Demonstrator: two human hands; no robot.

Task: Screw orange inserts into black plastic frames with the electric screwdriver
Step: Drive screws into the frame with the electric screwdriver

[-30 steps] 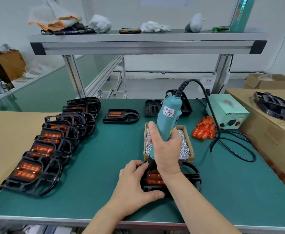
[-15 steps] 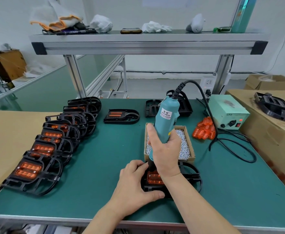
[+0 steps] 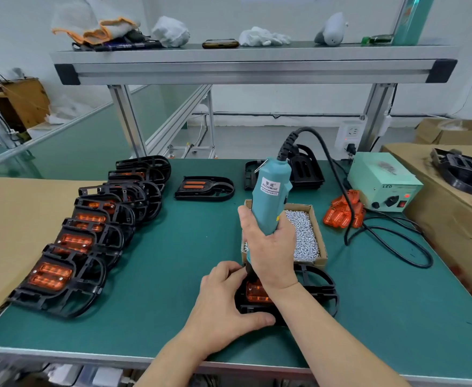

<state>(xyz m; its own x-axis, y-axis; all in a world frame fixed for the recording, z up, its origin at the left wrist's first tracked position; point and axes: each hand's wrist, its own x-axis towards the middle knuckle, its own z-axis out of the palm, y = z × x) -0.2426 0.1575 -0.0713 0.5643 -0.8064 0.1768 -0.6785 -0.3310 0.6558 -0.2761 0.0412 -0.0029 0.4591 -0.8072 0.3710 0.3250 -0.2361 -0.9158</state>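
Teal electric screwdriver (image 3: 271, 191) stands upright, the fingers (image 3: 285, 229) of the right hand (image 3: 268, 247) clamped round its barrel, its tip down at the orange insert (image 3: 255, 292) in the black plastic frame (image 3: 319, 286). The left hand (image 3: 223, 300) grips the frame's left end, fingers curled. On the green desk (image 3: 173, 261), from that frame: screw box (image 3: 308, 236) at twelve o'clock, finished frames (image 3: 89, 233) at ten, spare inserts (image 3: 343, 212) at one.

You are at a factory assembly bench: a green work mat (image 3: 173, 261) lies under your left hand (image 3: 223, 300), with a row of assembled black frames (image 3: 95, 233) to its left. A box of screws (image 3: 304, 238) sits just beyond your right hand (image 3: 271, 247), a power supply (image 3: 380, 182) farther right, and an aluminium-profile shelf (image 3: 254, 65) above.
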